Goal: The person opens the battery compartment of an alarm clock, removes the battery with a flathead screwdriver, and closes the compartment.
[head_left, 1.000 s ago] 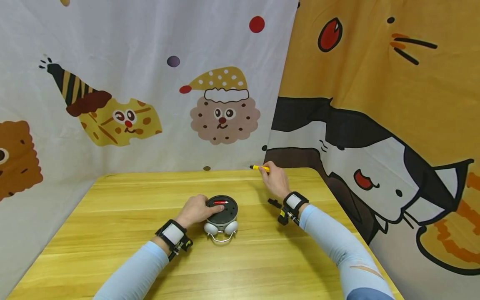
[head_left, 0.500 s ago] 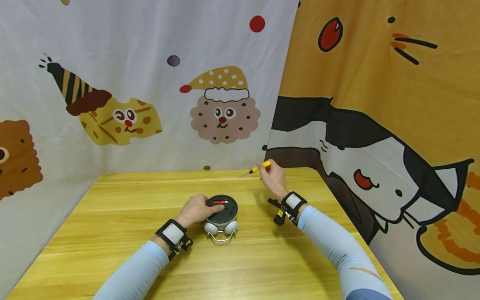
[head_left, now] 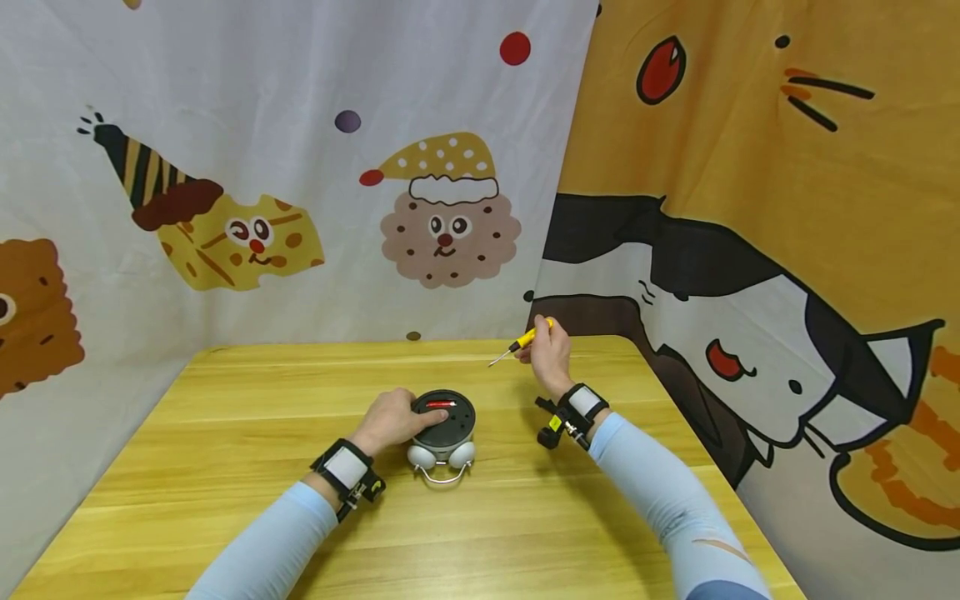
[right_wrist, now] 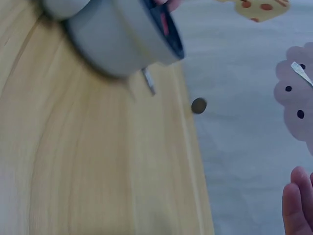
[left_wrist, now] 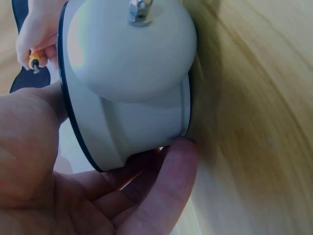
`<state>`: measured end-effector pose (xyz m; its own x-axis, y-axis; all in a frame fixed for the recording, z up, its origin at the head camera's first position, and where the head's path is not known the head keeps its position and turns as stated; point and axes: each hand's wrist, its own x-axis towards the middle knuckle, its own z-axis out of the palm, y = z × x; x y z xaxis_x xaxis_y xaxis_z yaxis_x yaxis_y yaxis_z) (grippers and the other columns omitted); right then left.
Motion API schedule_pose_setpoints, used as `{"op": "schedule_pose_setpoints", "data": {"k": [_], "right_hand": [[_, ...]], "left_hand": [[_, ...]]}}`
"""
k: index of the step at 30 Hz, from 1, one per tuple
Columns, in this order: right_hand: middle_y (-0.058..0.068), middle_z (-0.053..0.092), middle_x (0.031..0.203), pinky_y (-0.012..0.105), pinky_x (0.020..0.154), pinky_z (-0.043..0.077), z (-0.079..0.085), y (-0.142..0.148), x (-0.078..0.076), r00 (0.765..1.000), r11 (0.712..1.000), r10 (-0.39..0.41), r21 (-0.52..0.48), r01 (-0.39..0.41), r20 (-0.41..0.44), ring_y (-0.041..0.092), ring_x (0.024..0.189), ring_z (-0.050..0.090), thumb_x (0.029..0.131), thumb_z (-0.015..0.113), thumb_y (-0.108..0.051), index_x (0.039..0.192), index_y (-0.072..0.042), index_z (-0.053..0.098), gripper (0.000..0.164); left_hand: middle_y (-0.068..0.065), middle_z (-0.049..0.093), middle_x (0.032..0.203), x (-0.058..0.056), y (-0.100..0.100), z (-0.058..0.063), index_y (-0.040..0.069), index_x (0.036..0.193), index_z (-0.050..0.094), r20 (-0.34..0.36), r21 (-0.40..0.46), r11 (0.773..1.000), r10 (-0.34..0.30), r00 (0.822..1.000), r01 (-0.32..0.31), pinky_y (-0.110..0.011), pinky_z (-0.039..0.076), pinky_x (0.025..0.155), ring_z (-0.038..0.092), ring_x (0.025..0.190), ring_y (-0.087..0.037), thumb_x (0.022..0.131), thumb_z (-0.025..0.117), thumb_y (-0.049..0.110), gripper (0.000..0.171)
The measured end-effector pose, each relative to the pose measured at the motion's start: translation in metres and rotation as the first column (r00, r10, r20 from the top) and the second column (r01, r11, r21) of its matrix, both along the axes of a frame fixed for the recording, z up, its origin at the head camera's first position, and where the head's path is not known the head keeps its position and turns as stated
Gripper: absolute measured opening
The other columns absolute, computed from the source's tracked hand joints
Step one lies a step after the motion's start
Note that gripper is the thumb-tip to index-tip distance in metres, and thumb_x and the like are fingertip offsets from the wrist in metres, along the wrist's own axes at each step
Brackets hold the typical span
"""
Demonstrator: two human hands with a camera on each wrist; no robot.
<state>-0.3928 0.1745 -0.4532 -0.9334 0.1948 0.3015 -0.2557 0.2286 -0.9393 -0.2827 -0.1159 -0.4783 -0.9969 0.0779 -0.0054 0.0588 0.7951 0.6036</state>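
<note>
A twin-bell alarm clock [head_left: 452, 432] lies face down on the table, its black back up and its bells toward the person. A red battery [head_left: 441, 404] shows in the slot of the back. My left hand [head_left: 387, 423] grips the clock from the left, thumb over the back; in the left wrist view the fingers [left_wrist: 171, 181] curl under the white case. Off to the upper right, my right hand [head_left: 551, 360] holds a yellow and black screwdriver [head_left: 523, 340] in the air, shaft slanting down to the left. In the right wrist view the screwdriver's tip [right_wrist: 299, 69] enters at the right edge.
The wooden table [head_left: 247, 467] ends at a printed cloth backdrop [head_left: 262, 317] behind and to the right. Each wrist wears a strap with a small camera. A thin metal piece [right_wrist: 148, 82] shows beside the clock in the right wrist view.
The screwdriver has tilted from nearly level to pointing down and left. My right hand has shifted slightly left. The left hand and the clock stay in place.
</note>
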Motion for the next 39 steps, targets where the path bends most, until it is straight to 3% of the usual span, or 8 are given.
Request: {"op": "schedule_pose_setpoints", "data": {"k": [3,4,10,11,17,21,29,39], "right_hand": [[0.006,0.073,0.079,0.037,0.061,0.067,0.003,-0.001,0.001,0.999,0.996,0.016,-0.083,-0.013,0.028,0.013,0.057,0.076,0.119,0.040,-0.042,0.101,-0.011,0.057,0.040],[0.009,0.074,0.081,0.037,0.062,0.068,0.004,-0.002,0.002,0.999,0.993,0.027,-0.113,-0.023,0.034,0.020,0.061,0.079,0.119,0.039,-0.042,0.101,-0.012,0.057,0.039],[0.013,0.077,0.084,0.035,0.059,0.066,0.011,-0.012,0.005,0.996,0.960,0.072,-0.276,-0.053,0.061,0.023,0.062,0.078,0.117,0.037,-0.037,0.100,-0.012,0.055,0.036],[0.009,0.075,0.081,0.034,0.056,0.064,0.011,-0.013,0.006,0.995,0.956,0.072,-0.287,-0.051,0.063,0.015,0.056,0.072,0.117,0.037,-0.036,0.100,-0.010,0.055,0.036],[-0.005,0.057,0.064,0.028,0.048,0.040,0.015,-0.021,0.010,0.993,0.937,0.086,-0.345,-0.055,0.078,0.011,0.047,0.045,0.116,0.039,-0.033,0.094,-0.006,0.052,0.038],[-0.009,0.043,0.057,0.027,0.047,0.031,0.019,-0.024,0.010,0.989,0.911,0.115,-0.406,-0.070,0.088,0.009,0.046,0.034,0.112,0.043,-0.032,0.079,-0.017,0.046,0.037],[-0.009,0.035,0.055,0.027,0.047,0.028,0.027,-0.029,0.013,0.985,0.871,0.146,-0.484,-0.084,0.091,0.009,0.046,0.030,0.106,0.051,-0.030,0.069,-0.023,0.042,0.039],[-0.011,0.031,0.050,0.024,0.044,0.023,0.036,-0.037,0.016,0.971,0.807,0.224,-0.573,-0.140,0.078,0.007,0.041,0.026,0.110,0.058,-0.028,0.059,-0.025,0.037,0.055]], "left_hand": [[-0.002,0.063,0.074,0.000,0.000,-0.001,0.009,0.083,0.072,-0.001,-0.001,1.000,0.000,1.000,0.000,-0.028,0.039,0.059,0.058,0.067,-0.019,0.093,0.086,0.060,0.054],[-0.002,0.063,0.074,0.000,0.000,-0.001,0.009,0.083,0.072,-0.001,0.000,1.000,0.000,1.000,0.000,-0.028,0.039,0.059,0.058,0.067,-0.019,0.093,0.086,0.060,0.054],[-0.003,0.062,0.074,0.000,0.000,-0.002,0.009,0.083,0.071,-0.001,-0.004,1.000,-0.002,1.000,0.002,-0.028,0.039,0.059,0.058,0.067,-0.019,0.093,0.086,0.060,0.054],[-0.002,0.062,0.074,0.000,0.000,-0.002,0.010,0.083,0.071,-0.002,-0.004,1.000,-0.002,1.000,0.002,-0.028,0.039,0.059,0.058,0.067,-0.019,0.093,0.086,0.060,0.054],[-0.002,0.061,0.072,0.000,0.000,-0.002,0.010,0.081,0.070,0.005,-0.004,1.000,-0.006,1.000,0.006,-0.028,0.039,0.058,0.057,0.065,-0.018,0.094,0.085,0.060,0.054],[-0.002,0.061,0.072,0.000,0.000,-0.001,0.010,0.081,0.070,0.000,-0.012,1.000,-0.006,1.000,0.006,-0.028,0.038,0.058,0.057,0.065,-0.018,0.094,0.085,0.060,0.054],[-0.002,0.061,0.072,-0.001,0.000,0.000,0.009,0.081,0.070,0.003,-0.011,1.000,-0.007,1.000,0.007,-0.028,0.038,0.058,0.057,0.065,-0.018,0.094,0.085,0.059,0.054],[-0.003,0.061,0.073,-0.002,-0.002,-0.001,0.009,0.082,0.070,0.011,-0.011,1.000,-0.009,1.000,0.009,-0.028,0.039,0.058,0.057,0.066,-0.019,0.095,0.085,0.061,0.055]]}}
